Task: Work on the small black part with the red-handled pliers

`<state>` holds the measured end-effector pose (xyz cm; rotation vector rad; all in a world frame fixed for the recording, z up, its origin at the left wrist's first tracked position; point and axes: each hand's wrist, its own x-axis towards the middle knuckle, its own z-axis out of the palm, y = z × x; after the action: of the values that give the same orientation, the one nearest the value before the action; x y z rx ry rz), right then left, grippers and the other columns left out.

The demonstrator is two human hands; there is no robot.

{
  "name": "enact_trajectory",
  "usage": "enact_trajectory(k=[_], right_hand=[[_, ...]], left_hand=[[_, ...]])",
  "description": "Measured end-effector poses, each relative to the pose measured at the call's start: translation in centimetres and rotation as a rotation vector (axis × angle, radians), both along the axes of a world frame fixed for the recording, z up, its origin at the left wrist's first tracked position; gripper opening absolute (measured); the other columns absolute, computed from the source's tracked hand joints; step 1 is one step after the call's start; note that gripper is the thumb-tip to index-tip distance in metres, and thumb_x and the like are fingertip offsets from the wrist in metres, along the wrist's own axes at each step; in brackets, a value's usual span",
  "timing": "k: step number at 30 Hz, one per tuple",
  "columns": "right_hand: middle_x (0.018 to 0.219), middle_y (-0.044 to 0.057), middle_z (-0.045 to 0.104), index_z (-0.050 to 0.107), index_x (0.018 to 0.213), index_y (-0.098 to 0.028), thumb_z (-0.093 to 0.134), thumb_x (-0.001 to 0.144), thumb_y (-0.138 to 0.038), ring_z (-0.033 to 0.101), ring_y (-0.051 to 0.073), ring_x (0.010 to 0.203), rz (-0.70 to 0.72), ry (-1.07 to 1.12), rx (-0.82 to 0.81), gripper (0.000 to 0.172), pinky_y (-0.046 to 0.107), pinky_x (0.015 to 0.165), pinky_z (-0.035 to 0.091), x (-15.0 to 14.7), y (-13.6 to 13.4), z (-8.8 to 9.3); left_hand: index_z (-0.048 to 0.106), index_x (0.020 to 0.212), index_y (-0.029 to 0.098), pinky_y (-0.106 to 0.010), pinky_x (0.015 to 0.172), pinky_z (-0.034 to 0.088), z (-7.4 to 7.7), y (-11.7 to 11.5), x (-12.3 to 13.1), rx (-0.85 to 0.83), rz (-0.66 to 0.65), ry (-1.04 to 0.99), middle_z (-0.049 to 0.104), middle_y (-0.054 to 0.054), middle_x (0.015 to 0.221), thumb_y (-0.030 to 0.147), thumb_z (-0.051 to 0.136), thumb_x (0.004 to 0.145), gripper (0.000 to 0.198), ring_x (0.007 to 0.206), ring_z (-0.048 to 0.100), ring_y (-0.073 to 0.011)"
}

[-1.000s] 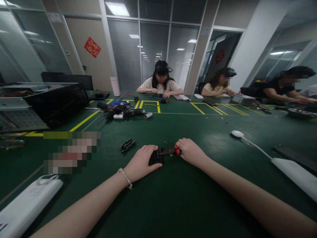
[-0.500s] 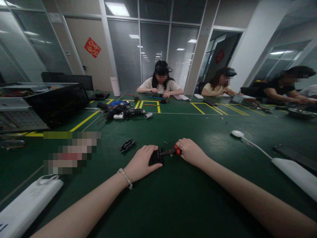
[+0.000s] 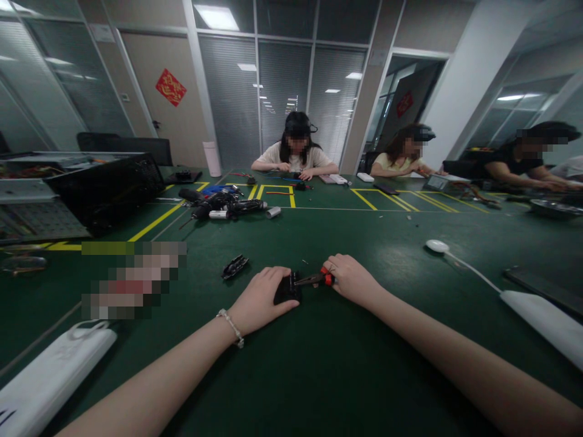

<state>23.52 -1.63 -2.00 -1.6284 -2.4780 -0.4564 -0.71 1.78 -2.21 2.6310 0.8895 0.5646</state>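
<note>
My left hand [image 3: 261, 295] is closed around a small black part [image 3: 288, 290], pressing it against the green tabletop [image 3: 291, 364]. Fingers and thumb cover some of it, so its exact kind does not show. Red-handled pliers [image 3: 312, 280] are gripped in my right hand [image 3: 350, 279], and their jaws reach the right side of the black part. Whether the jaws pinch anything is too small to tell. Another black piece [image 3: 235, 267], open and hollow-looking, lies just left of my left hand. A tiny thin sliver [image 3: 305, 261] rests beyond the pliers.
A heap of tools and cables [image 3: 223, 203] lies farther left, before a computer case [image 3: 104, 194]. White devices flank me: one at left [image 3: 59, 376], another at right [image 3: 542, 321] with a cable to a white puck [image 3: 437, 246]. Several people sit across the table.
</note>
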Motion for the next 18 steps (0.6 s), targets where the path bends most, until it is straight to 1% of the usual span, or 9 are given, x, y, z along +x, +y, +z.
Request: enact_trajectory(k=[5, 14, 18], right_hand=[[0.083, 0.006, 0.054, 0.054, 0.088, -0.014, 0.055, 0.065, -0.014, 0.046, 0.017, 0.074, -0.021, 0.003, 0.001, 0.023, 0.028, 0.068, 0.036, 0.02, 0.09, -0.13], [0.086, 0.006, 0.054, 0.053, 0.090, -0.014, 0.055, 0.065, -0.014, 0.047, 0.017, 0.077, 0.015, 0.016, -0.020, 0.024, 0.029, 0.070, 0.037, 0.01, -0.04, 0.20], [0.085, 0.006, 0.054, 0.053, 0.088, -0.014, 0.054, 0.065, -0.013, 0.047, 0.017, 0.076, 0.000, 0.012, -0.008, 0.023, 0.029, 0.069, 0.036, -0.01, 0.03, 0.13]], left_hand=[[0.040, 0.117, 0.021, -0.038, 0.088, 0.037, 0.03, 0.02, -0.03, -0.015, 0.012, 0.008, 0.049, -0.006, 0.115, 0.049, 0.054, 0.073, 0.053, 0.105, 0.045, -0.0234], [0.039, 0.118, 0.021, -0.039, 0.089, 0.036, 0.09, 0.04, 0.00, -0.012, 0.006, 0.004, 0.048, -0.006, 0.116, 0.049, 0.054, 0.073, 0.054, 0.106, 0.044, -0.0239], [0.039, 0.117, 0.022, -0.038, 0.089, 0.036, 0.07, 0.03, 0.01, -0.015, 0.003, 0.004, 0.048, -0.006, 0.115, 0.049, 0.054, 0.073, 0.054, 0.106, 0.044, -0.0237]])
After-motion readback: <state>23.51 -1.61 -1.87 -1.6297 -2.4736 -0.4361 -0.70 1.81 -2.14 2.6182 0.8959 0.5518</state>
